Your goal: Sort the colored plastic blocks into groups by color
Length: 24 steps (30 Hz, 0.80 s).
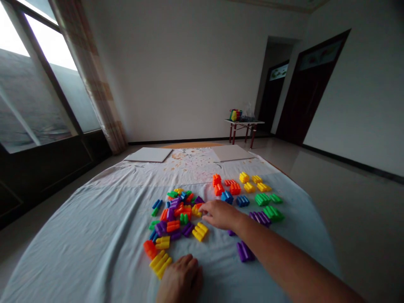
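My right hand [219, 214] reaches in from the lower right, its fingertips at the edge of a loose heap of ridged plastic building blocks [173, 214]. A yellow block [196, 210] lies right by those fingers, and I cannot tell if they hold it. My left hand [181, 277] rests palm down on the pale sheet [94, 240], just right of a yellow block [160, 263]. To the right of the heap, blocks lie in colour groups: orange [217, 187], yellow [249, 185], blue [235, 198], green [268, 206] and purple [260, 218]. Another purple block [244, 251] lies below my right forearm.
Several paint-stained patches mark the far sheet, where two white boards [148, 154] [232, 152] lie. Beyond the sheet is a tiled floor. A small red-legged table [244, 122] holding a bag and colourful items stands by the far wall, near dark doors.
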### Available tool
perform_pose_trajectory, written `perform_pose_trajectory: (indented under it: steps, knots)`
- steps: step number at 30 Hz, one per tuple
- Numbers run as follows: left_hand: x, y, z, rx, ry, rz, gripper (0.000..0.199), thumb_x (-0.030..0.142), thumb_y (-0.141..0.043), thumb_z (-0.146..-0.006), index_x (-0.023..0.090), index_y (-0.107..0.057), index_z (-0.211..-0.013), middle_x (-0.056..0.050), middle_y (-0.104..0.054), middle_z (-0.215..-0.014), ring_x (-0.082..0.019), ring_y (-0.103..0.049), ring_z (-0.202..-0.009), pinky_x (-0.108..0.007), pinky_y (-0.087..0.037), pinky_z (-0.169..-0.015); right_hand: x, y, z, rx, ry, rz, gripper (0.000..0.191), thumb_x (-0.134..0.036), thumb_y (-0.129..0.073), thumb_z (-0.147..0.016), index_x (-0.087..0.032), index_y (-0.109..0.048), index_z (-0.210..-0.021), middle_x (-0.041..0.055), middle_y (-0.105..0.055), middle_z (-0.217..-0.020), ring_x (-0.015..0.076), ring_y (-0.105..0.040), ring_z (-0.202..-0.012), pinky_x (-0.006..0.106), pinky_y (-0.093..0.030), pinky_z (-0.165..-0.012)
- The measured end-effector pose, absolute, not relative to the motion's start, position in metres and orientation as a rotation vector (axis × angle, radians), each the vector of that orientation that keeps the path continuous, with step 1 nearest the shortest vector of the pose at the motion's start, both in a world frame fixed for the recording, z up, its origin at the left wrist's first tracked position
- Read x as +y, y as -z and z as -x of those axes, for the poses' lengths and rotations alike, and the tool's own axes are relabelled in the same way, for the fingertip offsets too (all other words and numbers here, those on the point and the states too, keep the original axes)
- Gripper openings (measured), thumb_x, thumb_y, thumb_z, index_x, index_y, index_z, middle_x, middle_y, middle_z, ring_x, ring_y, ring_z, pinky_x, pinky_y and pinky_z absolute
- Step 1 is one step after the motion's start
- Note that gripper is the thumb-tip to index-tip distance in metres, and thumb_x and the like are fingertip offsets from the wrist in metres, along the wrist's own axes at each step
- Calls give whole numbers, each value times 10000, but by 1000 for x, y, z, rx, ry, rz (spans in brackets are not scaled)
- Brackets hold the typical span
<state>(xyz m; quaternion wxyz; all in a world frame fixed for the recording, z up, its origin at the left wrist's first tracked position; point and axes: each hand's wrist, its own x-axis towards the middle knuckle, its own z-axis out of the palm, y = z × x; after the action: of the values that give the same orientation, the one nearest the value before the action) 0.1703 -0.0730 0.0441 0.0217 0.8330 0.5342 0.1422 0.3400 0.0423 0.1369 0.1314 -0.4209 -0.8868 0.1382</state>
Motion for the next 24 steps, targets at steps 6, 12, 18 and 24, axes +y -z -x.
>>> perform_pose_trajectory:
  steps: [6, 12, 18, 24]
  knots:
    - [-75, -57, -169, 1628, -421, -2488, 254, 180, -349, -842, 193, -550, -687, -13, -612, -715, -103, -561, -632, -224, -381, -587, 16, -106, -315, -2631, -329, 1439, 403, -405, -647, -724, -174, -628, -1054, 129, -641, -1047, 273, -586, -1007, 344, -449, -833]
    - [-74, -57, -166, 1603, -437, -2498, 276, 207, -338, -853, 187, -545, -672, -17, -608, -709, -104, -560, -631, -222, -377, -586, 2, -103, -315, -2594, -308, 1485, 431, -415, -627, -719, -166, -613, -1070, 132, -635, -1042, 262, -598, -981, 342, -456, -839]
    - [-69, -45, -164, 1609, -507, -2535, 278, 229, -351, -855, 197, -536, -651, -2, -603, -674, -88, -560, -591, -210, -382, -578, -1, -101, -323, -2555, -387, 1463, 507, -521, -630, -703, -158, -626, -1057, 135, -633, -1060, 271, -592, -988, 352, -459, -847]
    - [-63, -34, -160, 1586, -625, -2563, 286, 253, -355, -861, 211, -531, -640, 2, -627, -688, -93, -598, -626, -196, -410, -581, 8, -85, -326, -2687, -369, 1128, 350, -224, -619, -724, -193, -619, -1072, 81, -635, -1079, 226, -567, -1022, 326, -417, -898]
